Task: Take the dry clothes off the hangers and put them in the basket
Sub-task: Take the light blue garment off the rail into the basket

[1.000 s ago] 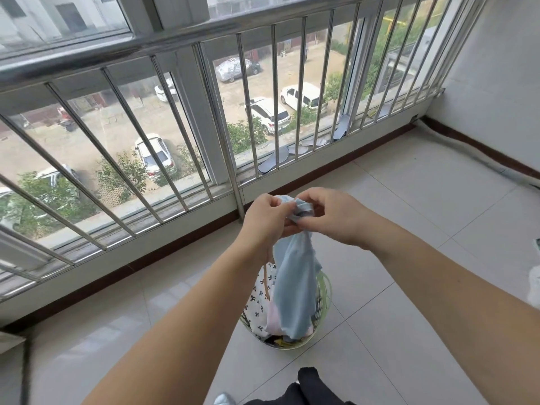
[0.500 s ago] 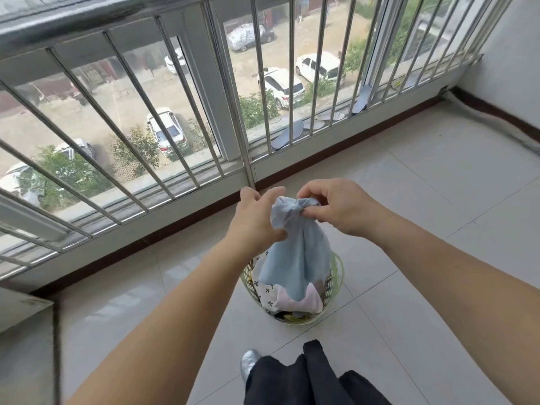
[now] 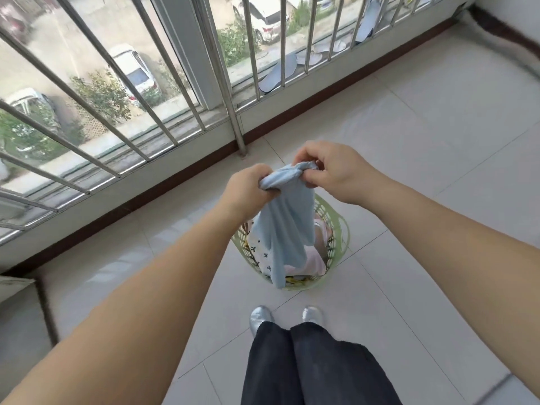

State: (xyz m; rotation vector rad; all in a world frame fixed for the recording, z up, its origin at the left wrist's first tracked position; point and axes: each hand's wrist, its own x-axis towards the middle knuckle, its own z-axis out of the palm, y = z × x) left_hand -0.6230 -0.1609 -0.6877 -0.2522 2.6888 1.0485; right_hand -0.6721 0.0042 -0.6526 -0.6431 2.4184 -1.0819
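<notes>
My left hand (image 3: 248,190) has its grip curled tight round the bunched top of the blue cloth (image 3: 285,226), at 9 o'clock from the bunch. My right hand (image 3: 336,173) pinches the same bunch from 3 o'clock, fingers curled. The cloth hangs free above the basket (image 3: 339,229), its tail over the basket's 6 o'clock rim; other clothes already lie inside. No hanger is in view.

Step in hand, as I judge it: deposit. The next move calls for lowering both hands and letting go over the basket's centre.

The railing (image 3: 233,112) stands at 12 o'clock; open floor (image 3: 438,141) lies from 1 to 5 o'clock. My shoes (image 3: 260,317) stand near the basket at 6 o'clock.
</notes>
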